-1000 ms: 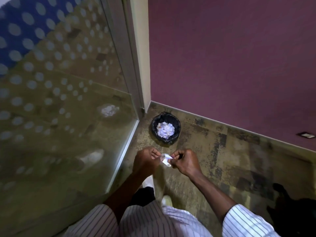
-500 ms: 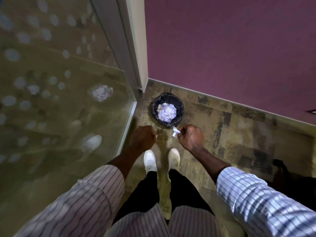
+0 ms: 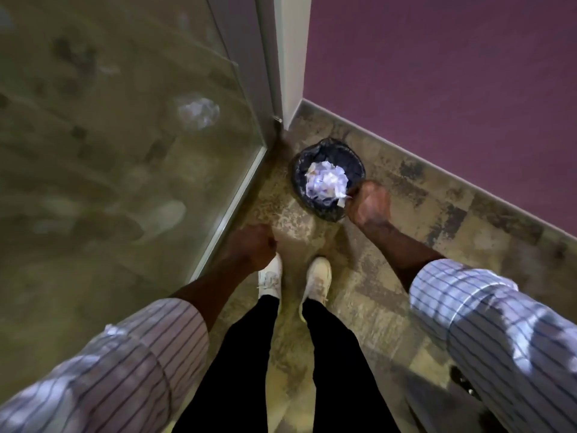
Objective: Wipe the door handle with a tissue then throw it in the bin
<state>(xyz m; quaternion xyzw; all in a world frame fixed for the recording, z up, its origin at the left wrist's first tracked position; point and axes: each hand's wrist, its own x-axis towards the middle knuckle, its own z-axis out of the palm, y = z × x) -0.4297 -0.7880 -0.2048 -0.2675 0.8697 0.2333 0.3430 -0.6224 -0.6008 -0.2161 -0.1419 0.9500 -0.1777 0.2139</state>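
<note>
A small round bin (image 3: 327, 151) with a black liner stands on the floor in the corner, filled with crumpled white tissues (image 3: 324, 182). My right hand (image 3: 368, 203) is over the bin's near right rim, fingers closed on a small white tissue (image 3: 341, 202) that pokes out toward the bin. My left hand (image 3: 253, 250) hangs lower left, near the glass door's bottom edge, curled into a loose fist with nothing seen in it. The door handle is out of view.
A glass door (image 3: 125, 135) with a metal bottom edge fills the left and reflects the bin. A purple wall (image 3: 437, 73) with a skirting runs along the right. My white shoes (image 3: 318, 276) stand on patterned carpet just short of the bin.
Both hands held the tissue together a second ago. My left hand let go and dropped back. My right hand carried the tissue forward to the bin's rim.
</note>
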